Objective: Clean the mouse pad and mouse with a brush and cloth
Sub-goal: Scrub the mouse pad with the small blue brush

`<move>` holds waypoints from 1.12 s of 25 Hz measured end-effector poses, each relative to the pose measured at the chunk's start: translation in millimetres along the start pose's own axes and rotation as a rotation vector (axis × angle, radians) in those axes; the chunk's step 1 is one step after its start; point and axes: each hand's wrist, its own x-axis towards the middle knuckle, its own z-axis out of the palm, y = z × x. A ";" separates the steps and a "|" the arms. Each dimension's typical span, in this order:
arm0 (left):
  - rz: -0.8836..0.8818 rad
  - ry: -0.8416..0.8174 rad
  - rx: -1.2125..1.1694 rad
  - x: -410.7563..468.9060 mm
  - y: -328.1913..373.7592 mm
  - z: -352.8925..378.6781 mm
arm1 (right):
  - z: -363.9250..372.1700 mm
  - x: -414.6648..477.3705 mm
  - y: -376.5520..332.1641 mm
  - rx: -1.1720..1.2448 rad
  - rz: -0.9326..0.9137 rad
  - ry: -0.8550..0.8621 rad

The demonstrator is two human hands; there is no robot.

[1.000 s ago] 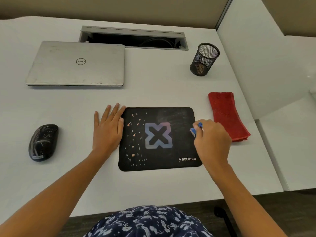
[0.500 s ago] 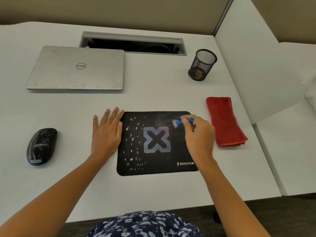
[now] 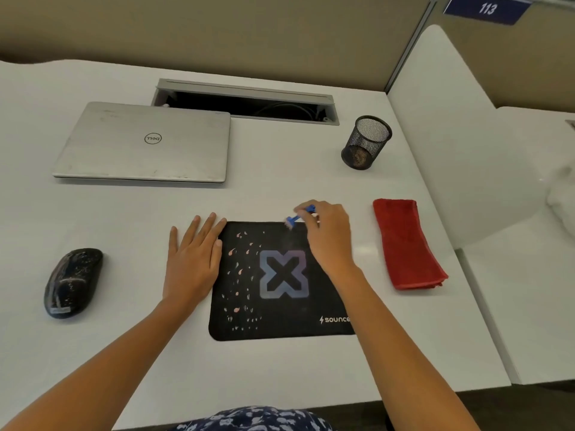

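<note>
The black mouse pad (image 3: pixel 280 329) lies flat on the white table (image 3: pixel 280 374). At the pad's far edge, the right hand (image 3: pixel 329 234) pinches a small blue brush (image 3: pixel 299 216) in curled fingers, its bristle head angled down at that edge. The left hand (image 3: pixel 193 262) lies flat against the pad's left side, fingers (image 3: pixel 202 228) straight, the thumb overlapping the pad. The black mouse (image 3: pixel 73 283) sits well left of the pad. A folded red cloth (image 3: pixel 407 244) lies right of it, apart. Beyond the pad are a closed silver laptop (image 3: pixel 146 143) and a black mesh cup (image 3: pixel 366 143).
</note>
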 end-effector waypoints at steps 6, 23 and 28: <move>-0.001 0.002 -0.001 -0.7 0.8 -1.3 | -47.2 18.6 40.8 -0.476 -0.228 0.045; 0.004 0.002 -0.011 -0.4 1.0 -1.9 | -36.4 16.0 42.6 -0.111 -0.088 0.099; -0.001 -0.003 0.000 -0.1 0.0 -0.6 | -51.7 13.0 61.9 -0.294 0.098 0.177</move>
